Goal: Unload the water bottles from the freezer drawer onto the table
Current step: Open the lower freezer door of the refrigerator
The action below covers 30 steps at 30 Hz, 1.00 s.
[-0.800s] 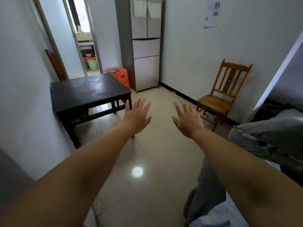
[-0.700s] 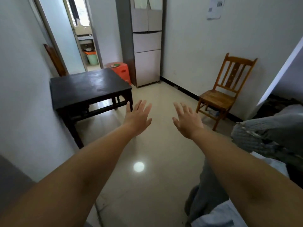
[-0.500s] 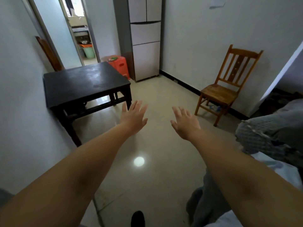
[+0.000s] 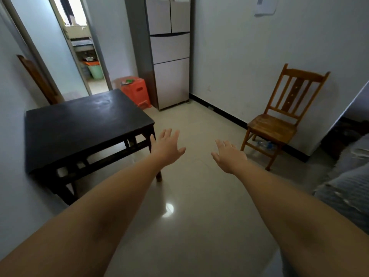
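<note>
Both arms reach forward over the floor, left hand (image 4: 167, 148) and right hand (image 4: 229, 156) spread flat, grasping nothing; the black table (image 4: 79, 124) now sits closer than before, by the left hand. The fridge (image 4: 169, 56) stands shut at the far wall, nearer too; its freezer drawer (image 4: 171, 82) is closed, bottles unseen.
</note>
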Each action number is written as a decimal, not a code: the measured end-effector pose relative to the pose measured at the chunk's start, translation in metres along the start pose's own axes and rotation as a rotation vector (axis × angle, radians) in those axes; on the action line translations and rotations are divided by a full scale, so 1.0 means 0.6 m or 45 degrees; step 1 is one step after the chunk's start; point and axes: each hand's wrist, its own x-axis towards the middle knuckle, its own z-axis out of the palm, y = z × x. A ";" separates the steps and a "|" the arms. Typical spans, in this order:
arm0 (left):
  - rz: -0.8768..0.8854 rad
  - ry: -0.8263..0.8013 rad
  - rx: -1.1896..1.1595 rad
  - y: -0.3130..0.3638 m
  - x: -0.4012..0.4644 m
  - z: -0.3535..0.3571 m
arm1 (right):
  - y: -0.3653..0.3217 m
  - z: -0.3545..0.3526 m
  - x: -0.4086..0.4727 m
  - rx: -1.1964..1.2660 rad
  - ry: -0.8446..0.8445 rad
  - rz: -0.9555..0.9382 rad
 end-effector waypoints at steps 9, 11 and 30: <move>0.013 0.035 -0.007 -0.015 0.251 0.007 | 0.050 -0.036 0.245 0.004 0.020 0.016; 0.013 0.067 -0.010 -0.012 0.317 0.008 | 0.068 -0.047 0.317 0.003 0.007 0.011; -0.095 0.112 0.002 -0.089 0.960 -0.004 | 0.105 -0.180 1.002 -0.139 0.015 -0.152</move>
